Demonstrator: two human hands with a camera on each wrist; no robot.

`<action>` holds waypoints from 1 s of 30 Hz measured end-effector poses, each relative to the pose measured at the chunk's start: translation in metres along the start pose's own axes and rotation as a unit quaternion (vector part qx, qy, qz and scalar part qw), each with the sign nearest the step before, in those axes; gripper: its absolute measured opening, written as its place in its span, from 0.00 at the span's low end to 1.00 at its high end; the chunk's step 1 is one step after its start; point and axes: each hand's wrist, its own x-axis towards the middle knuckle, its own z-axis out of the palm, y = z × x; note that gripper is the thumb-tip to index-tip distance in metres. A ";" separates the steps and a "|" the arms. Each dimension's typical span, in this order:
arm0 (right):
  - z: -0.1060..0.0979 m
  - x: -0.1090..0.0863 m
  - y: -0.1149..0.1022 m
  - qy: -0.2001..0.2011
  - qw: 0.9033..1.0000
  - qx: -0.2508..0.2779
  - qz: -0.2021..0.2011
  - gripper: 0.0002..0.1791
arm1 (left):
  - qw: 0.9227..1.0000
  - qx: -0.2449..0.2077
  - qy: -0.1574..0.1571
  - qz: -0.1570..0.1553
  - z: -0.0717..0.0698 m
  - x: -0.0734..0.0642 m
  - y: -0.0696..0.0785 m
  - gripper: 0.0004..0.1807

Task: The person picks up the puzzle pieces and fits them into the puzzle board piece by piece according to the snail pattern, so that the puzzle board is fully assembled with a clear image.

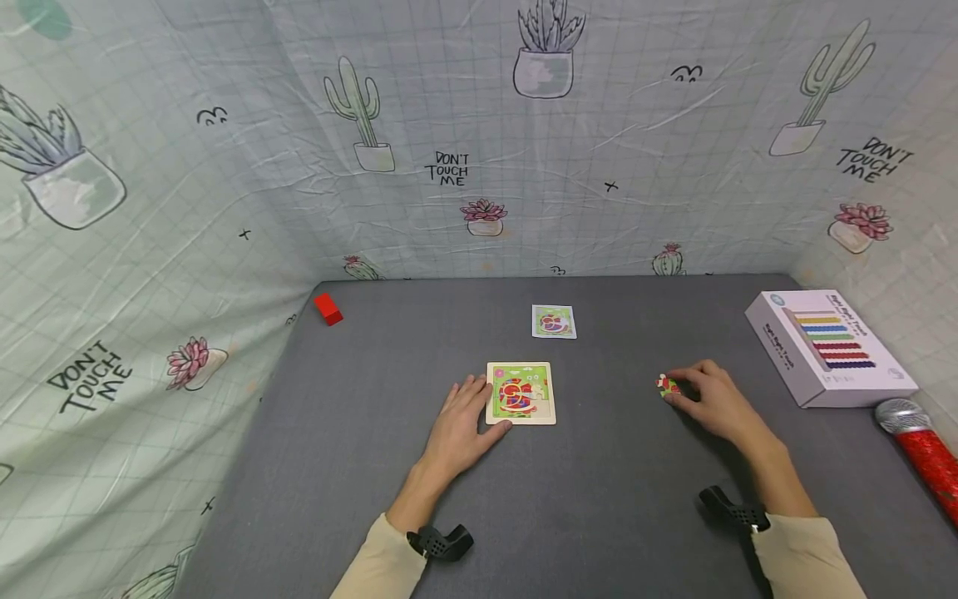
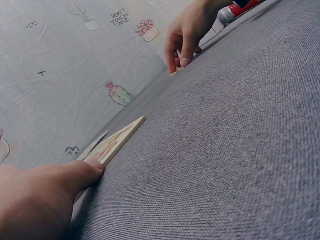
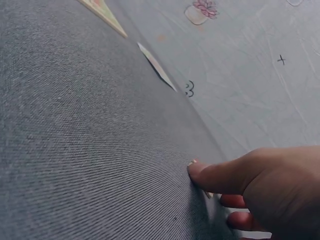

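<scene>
A square wooden puzzle board [image 1: 520, 393] with a colourful picture lies flat on the grey table. Along its left side rests my left hand [image 1: 460, 428], fingers extended at the left edge and thumb at the lower edge. Off to the right, my right hand [image 1: 711, 401] pinches a small red and green puzzle piece [image 1: 666, 385] between thumb and fingers, low at the table surface. In the right wrist view the thumb hides most of that piece. A small picture card [image 1: 554, 322] lies behind the board, printed with a similar picture.
At the far left corner sits a red block [image 1: 328, 309]. A white box [image 1: 831, 349] stands on the right, with a red microphone [image 1: 924, 457] in front of it. A patterned cloth [image 1: 486, 125] hangs behind the table and along its sides.
</scene>
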 end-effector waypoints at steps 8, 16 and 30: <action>-0.001 0.008 0.003 -0.016 0.999 0.032 0.003 0.16 | 1.000 0.003 -0.002 -0.003 0.000 0.001 0.000 0.41; -0.003 0.010 0.004 -0.038 0.998 0.047 0.030 0.16 | 1.000 0.003 -0.001 -0.002 0.000 0.000 0.000 0.40; 0.000 0.004 0.007 -0.019 0.994 0.078 0.078 0.23 | 1.000 0.004 -0.001 -0.001 0.001 0.000 -0.001 0.40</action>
